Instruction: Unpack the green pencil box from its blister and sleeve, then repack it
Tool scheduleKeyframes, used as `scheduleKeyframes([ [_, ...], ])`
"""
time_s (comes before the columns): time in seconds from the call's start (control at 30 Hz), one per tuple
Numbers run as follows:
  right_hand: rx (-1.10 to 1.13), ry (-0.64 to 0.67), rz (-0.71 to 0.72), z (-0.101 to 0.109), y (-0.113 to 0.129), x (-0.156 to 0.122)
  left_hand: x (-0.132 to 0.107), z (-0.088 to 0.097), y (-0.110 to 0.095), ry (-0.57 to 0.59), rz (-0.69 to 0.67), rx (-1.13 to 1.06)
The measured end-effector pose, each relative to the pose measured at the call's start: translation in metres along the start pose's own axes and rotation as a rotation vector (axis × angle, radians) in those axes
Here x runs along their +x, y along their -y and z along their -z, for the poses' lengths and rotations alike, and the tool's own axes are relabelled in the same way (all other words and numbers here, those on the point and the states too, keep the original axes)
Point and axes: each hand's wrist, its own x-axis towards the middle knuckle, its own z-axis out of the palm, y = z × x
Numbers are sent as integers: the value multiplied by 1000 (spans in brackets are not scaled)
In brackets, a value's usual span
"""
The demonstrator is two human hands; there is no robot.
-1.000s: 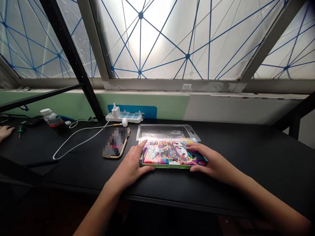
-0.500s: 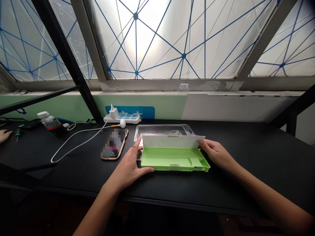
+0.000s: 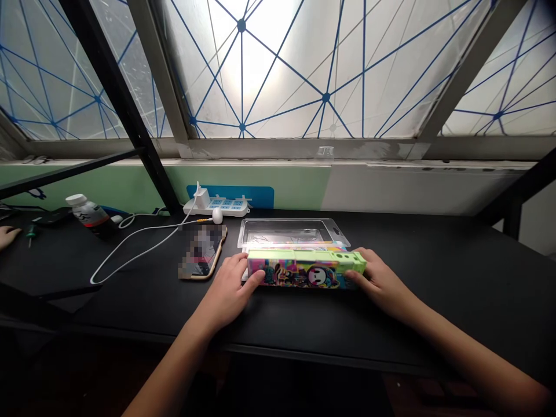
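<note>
A green pencil case (image 3: 306,269) with a bright cartoon print stands tilted up on its long edge on the black desk (image 3: 434,289), printed face toward me. My left hand (image 3: 228,289) grips its left end, fingers curled on it. My right hand (image 3: 377,281) holds the right end the same way. Behind the case lies a clear plastic packaging tray (image 3: 293,231).
A phone (image 3: 202,252) lies left of the case, a white cable (image 3: 139,243) running to a power strip (image 3: 217,205) at the wall. A bottle (image 3: 89,214) stands far left. Another person's hand (image 3: 7,234) rests at the left edge. A black frame post (image 3: 121,110) rises there.
A second ago the case lay flat and closed. Half a second ago its lid was open, showing the green inside. Now it is shut again and tipped onto its edge.
</note>
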Motion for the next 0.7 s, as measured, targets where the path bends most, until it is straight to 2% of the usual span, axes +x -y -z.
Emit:
scheduleKeyframes([
  [0.13, -166, 46, -120, 0, 7, 9, 2, -3, 1, -5, 32, 36],
  [0.23, -317, 0, -134, 2, 11, 14, 2, -4, 2, -45, 66, 44],
  [0.33, -502, -92, -64, 4, 23, 18, 1, -5, 2, -53, 63, 29],
  [0.4, -570, -101, 25, 1, 39, 22, 0, -4, 2, -19, 55, 17],
  [0.57, -475, 33, 222, -23, 84, 41, -1, -3, 5, 28, 6, -10],
  [0.7, -430, 43, 247, -45, 102, 62, -1, -4, 9, 27, -8, -27],
])
